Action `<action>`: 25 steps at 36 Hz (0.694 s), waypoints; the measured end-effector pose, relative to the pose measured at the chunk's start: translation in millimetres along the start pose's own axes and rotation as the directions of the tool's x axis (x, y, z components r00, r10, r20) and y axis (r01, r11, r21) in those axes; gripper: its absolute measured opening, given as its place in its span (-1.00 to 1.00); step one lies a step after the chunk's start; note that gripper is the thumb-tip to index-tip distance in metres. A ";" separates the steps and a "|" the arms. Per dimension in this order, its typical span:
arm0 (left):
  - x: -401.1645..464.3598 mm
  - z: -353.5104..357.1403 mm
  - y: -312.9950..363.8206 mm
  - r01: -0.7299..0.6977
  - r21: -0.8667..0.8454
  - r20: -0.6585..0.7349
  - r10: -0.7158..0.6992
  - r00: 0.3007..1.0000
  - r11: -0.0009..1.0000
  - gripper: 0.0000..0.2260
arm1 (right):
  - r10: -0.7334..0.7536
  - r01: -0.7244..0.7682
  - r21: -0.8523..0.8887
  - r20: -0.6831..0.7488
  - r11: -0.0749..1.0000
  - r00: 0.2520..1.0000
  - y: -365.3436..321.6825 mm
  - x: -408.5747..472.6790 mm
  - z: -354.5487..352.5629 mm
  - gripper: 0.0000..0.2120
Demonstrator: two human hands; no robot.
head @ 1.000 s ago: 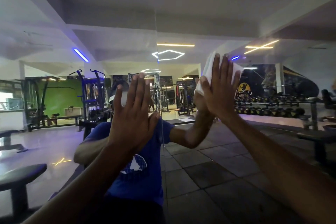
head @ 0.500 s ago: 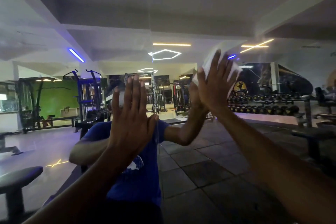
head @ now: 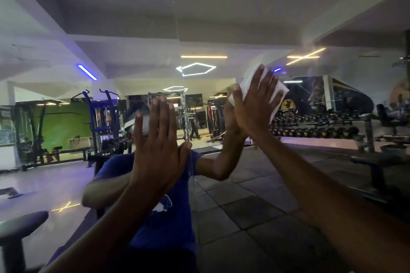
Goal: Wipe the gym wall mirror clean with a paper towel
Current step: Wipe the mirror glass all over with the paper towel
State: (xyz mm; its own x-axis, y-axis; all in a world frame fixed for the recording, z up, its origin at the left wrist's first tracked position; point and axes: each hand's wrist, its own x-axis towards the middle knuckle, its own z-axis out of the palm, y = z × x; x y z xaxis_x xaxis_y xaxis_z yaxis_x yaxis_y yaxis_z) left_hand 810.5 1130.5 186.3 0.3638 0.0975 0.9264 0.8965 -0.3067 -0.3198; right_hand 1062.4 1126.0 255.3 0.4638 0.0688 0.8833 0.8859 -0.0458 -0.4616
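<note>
Fingers (head: 258, 86) of the right hand (head: 255, 106) lie straight and together, pressing a white paper towel (head: 280, 91) flat against the mirror (head: 133, 29), right of centre. Left of it, the left hand (head: 157, 146) is flat on the glass, fingers straight, holding nothing. A dumbbell rack (head: 315, 126) is reflected at far right.

bare forearms (head: 332, 188); the reflection shows a blue short-sleeved t-shirt (head: 168, 224) with a white print.
</note>
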 end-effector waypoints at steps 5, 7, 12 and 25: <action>1.0 -0.8 1.7 0.003 -0.004 -0.001 -0.003 1.000 1.000 -0.24 | -0.148 0.147 -0.046 -0.019 0.988 0.989 30.6 -85.2 1.0 -0.15; 3.3 -0.6 3.0 -0.027 -0.022 -0.010 0.026 1.000 0.999 -0.25 | -0.194 0.195 -0.019 0.024 0.981 0.981 57.9 -144.1 1.0 -0.18; 10.9 4.2 4.4 -0.127 0.027 0.015 0.126 0.992 0.992 -0.30 | -0.210 0.216 -0.073 0.081 0.974 0.974 78.7 -151.8 0.2 -0.23; 9.3 11.5 5.1 -0.144 0.004 -0.029 0.144 0.989 0.990 -0.30 | -0.565 0.565 0.035 0.108 0.824 0.818 -6.3 -102.4 -7.2 -0.26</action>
State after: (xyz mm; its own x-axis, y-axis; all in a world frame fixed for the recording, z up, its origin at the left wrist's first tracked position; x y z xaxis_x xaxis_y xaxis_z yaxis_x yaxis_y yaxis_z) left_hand 821.4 1140.7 191.0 0.4815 0.0253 0.8761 0.8360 -0.3135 -0.4504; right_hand 1009.3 1112.2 168.3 -0.1207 0.1899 0.9744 0.9926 0.0358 0.1160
